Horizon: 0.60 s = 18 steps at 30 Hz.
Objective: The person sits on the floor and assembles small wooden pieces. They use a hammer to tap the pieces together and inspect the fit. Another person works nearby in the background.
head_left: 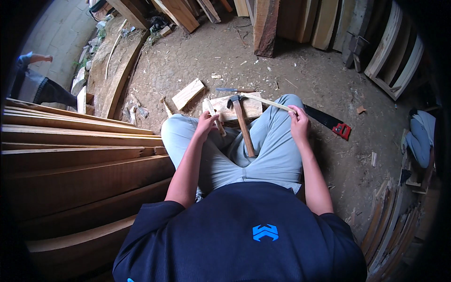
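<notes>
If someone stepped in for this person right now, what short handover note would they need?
Left hand: closed around a short wooden stick, above the left knee.
Right hand: gripping one end of a long thin wood strip that runs out over the flat wood block.
Hammer: untouched, head on the block, handle lying between the knees.
Handsaw: on the dirt floor by the right knee, unused.
Another cut block lies further ahead.
Done: wood chips are scattered on the floor.
Left: both pieces are in hand, not joined or set down.
</notes>
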Tool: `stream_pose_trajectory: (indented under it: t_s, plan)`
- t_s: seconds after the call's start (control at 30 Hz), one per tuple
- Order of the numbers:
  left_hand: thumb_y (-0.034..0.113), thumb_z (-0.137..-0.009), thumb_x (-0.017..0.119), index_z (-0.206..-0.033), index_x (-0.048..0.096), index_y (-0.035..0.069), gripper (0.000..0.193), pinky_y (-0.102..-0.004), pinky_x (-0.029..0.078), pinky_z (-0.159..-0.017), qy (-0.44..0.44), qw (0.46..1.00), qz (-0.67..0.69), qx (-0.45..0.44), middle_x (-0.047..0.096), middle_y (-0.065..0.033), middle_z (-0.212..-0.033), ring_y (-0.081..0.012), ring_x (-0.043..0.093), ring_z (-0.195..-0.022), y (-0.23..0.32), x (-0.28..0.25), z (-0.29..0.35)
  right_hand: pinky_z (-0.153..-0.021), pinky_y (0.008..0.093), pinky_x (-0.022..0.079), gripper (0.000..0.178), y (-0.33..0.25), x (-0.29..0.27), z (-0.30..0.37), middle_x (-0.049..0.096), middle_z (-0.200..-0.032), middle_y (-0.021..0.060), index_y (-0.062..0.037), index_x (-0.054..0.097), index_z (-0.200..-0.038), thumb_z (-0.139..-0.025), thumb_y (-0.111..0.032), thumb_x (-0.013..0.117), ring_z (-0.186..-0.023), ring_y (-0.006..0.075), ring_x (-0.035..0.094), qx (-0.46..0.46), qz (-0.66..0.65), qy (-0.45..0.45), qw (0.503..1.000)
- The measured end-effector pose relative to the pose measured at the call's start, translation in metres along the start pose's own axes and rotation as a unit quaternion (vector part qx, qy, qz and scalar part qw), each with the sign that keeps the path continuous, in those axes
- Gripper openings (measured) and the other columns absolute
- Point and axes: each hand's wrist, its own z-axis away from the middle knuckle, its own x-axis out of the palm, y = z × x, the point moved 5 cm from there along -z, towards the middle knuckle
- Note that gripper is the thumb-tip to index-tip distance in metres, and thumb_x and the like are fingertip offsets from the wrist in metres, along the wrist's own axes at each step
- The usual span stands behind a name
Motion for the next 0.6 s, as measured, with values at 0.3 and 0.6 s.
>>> stream_pose_trajectory:
  t_s: [0.3,0.6]
  plan:
    - [0.013,-0.094,0.063,-0.108,0.054,0.003,0.02,-0.0327,0.056,-0.057,0.004,1.0,-0.008,-0.001,0.064,-0.0086,-0.094,-0.0211,0.071,-0.077,0.002,0.001,0.001,-0.076,0.0348,0.052,0.016,0.0,0.0,0.0,0.069,-0.097,0.0106,-0.0065,0.069,-0.107,-0.092,-0.007,0.064,-0.09,0.0263,0.067,-0.006,-0.001,0.002,1.0]
    - [0.013,-0.094,0.062,-0.106,0.054,0.004,0.018,-0.0331,0.055,-0.059,-0.013,1.0,0.0,-0.002,0.065,-0.0081,-0.093,-0.0215,0.071,-0.077,-0.007,-0.002,-0.006,-0.077,0.0355,0.052,0.017,-0.004,-0.001,-0.001,0.068,-0.098,0.0117,-0.0064,0.069,-0.108,-0.092,-0.007,0.063,-0.092,0.0281,0.067,-0.013,-0.001,0.001,1.0]
